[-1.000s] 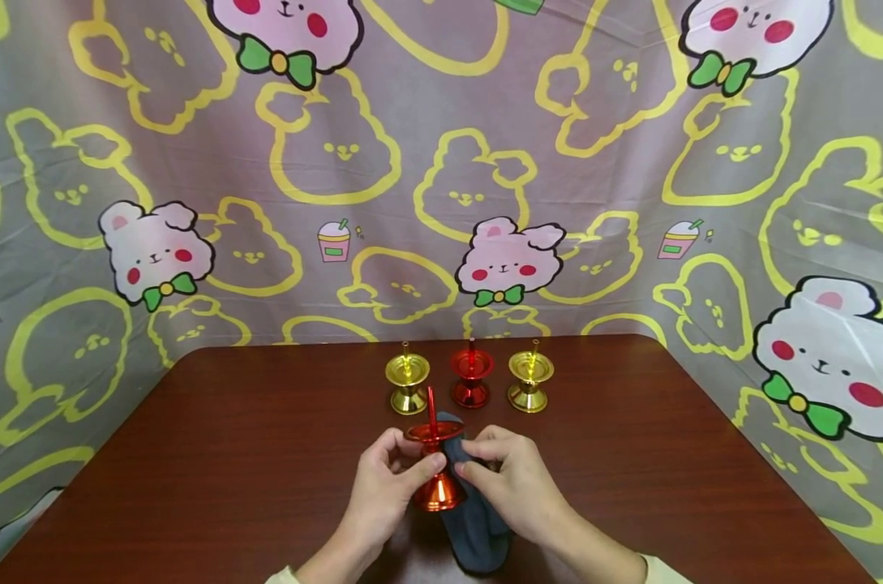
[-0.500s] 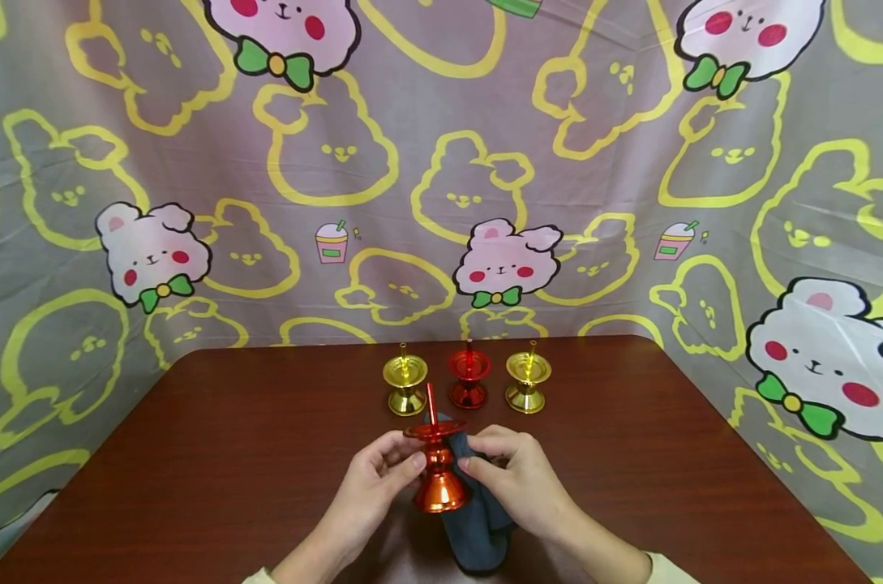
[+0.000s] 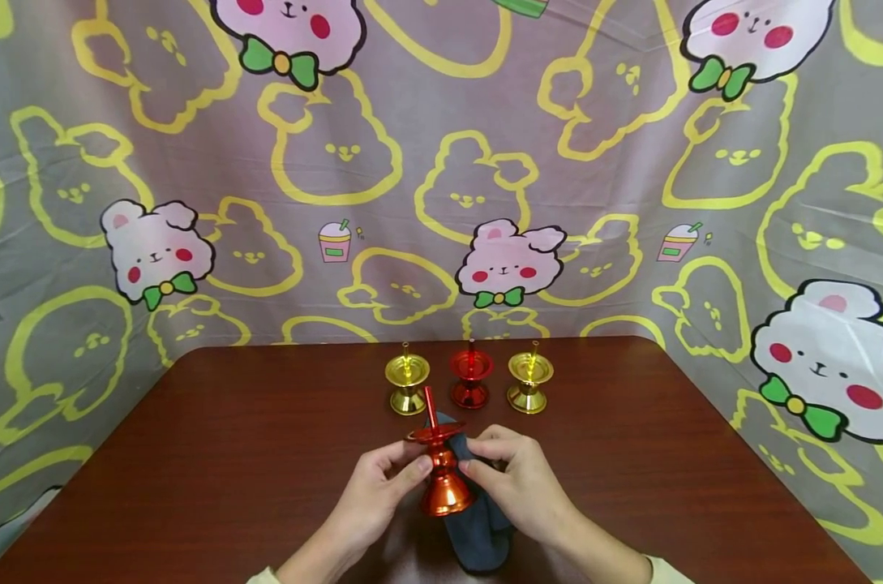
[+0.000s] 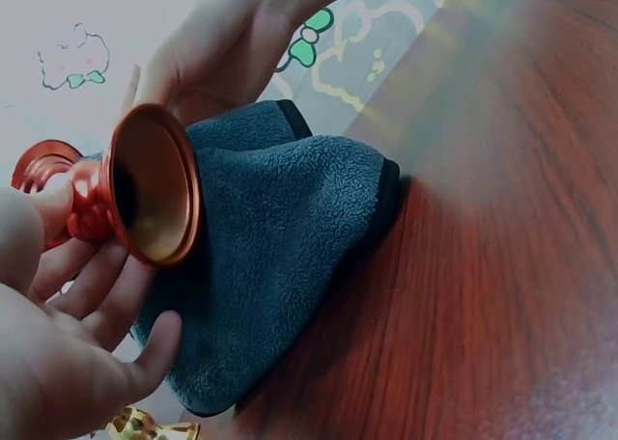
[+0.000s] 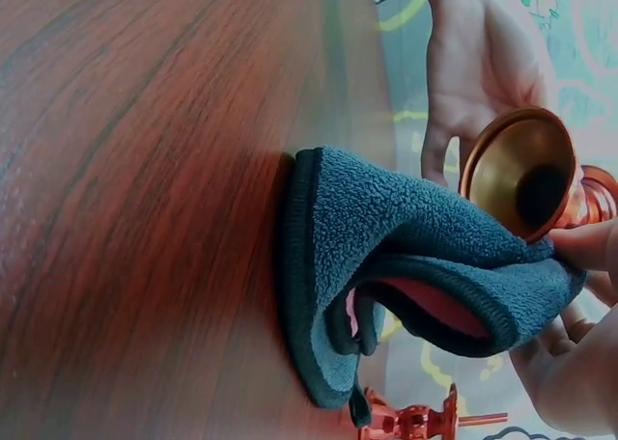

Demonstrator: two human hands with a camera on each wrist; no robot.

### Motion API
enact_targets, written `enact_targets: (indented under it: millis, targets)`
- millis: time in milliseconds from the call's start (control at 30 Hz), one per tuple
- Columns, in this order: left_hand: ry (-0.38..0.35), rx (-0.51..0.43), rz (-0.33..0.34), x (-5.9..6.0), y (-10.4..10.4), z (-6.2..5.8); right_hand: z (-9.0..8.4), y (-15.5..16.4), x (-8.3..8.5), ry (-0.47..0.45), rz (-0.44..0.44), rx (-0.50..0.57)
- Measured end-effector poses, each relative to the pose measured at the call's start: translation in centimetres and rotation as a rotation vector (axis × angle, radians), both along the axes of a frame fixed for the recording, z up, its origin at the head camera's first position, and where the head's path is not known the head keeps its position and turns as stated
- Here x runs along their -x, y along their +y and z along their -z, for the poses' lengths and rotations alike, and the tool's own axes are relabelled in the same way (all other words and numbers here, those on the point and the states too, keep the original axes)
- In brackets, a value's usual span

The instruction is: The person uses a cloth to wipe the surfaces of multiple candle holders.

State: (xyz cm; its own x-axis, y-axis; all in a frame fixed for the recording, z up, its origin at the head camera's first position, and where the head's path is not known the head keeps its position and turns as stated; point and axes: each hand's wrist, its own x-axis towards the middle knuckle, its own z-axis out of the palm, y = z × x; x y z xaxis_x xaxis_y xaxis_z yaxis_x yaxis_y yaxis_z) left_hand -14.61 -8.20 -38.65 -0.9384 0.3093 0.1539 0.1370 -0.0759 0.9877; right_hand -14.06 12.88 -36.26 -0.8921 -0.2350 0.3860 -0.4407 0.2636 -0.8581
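Note:
In the head view my left hand (image 3: 371, 495) grips a shiny red candle holder (image 3: 448, 495) by its stem, thumb in front. The holder is raised over the near part of the table, its spike leaning slightly left. My right hand (image 3: 525, 483) pinches a blue-grey cloth (image 3: 481, 543) against the holder's right side, just under the dish. From there the cloth (image 4: 280, 237) hangs down to the table, as the left wrist view shows. The hollow underside of the base (image 5: 521, 165) faces the right wrist camera. Part of the cloth is hidden behind the holder.
Behind the hands, a gold candle holder (image 3: 408, 385), a red one (image 3: 471, 381) and another gold one (image 3: 530, 385) stand upright in a row. They are on a dark brown wooden table (image 3: 229, 454). A patterned curtain (image 3: 383, 122) closes off the back and sides.
The held candle holder has shifted slightly right and tipped, its spike now leaning more to the left. My left thumb has slid from across the stem to its left side. The standing holders stay put.

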Motion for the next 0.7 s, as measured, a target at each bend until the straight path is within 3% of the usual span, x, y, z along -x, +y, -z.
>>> enact_targets:
  millis: [267, 700]
  targets:
    - [-0.019, 0.027, -0.098, -0.1, 0.6, -0.1, 0.1, -0.1, -0.2, 0.021, 0.021, -0.043]
    - [-0.059, -0.036, -0.206, -0.2, 1.7, 0.0, 0.5, -0.4, -0.3, 0.13, 0.043, -0.068]
